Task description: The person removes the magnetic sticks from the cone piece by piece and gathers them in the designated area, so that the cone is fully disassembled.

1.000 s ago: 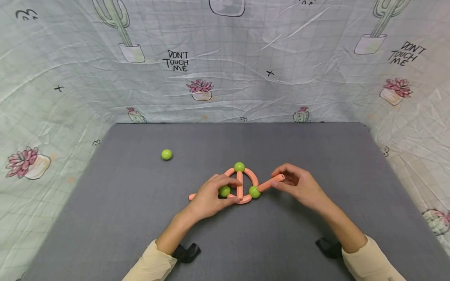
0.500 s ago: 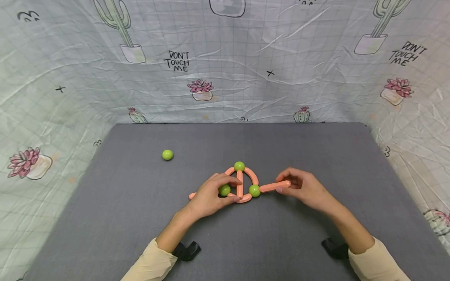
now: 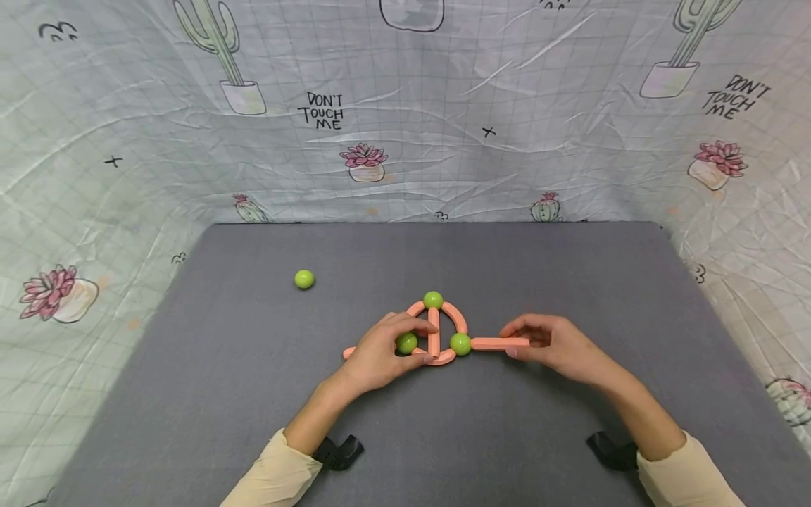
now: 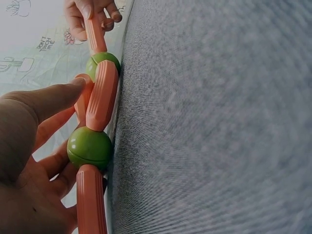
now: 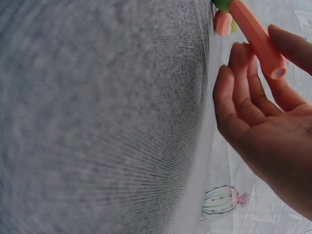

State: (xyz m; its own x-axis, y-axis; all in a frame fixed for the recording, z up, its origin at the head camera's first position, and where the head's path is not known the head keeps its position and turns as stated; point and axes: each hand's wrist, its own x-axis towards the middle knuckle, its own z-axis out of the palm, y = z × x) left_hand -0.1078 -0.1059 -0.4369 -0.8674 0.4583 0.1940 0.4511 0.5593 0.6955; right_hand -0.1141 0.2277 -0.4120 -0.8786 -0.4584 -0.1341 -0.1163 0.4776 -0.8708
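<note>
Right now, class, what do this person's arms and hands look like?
The left sleeve and right sleeve are cream. The left hand and right hand wear no gloves. A curved black piece shows beside the left sleeve's end, another beside the right's.

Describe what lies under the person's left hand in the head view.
A green ball shows partly, and one orange rod pokes out at the left. The left hand covers the rest of both; anything else beneath its palm is hidden.

Tabletop [image 3: 494,436]: flat, grey, fabric-textured
Glossy green ball [image 3: 304,279]: towards far-left corner
Salmon-pink ring with green balls [image 3: 457,316]: between side edges
</note>
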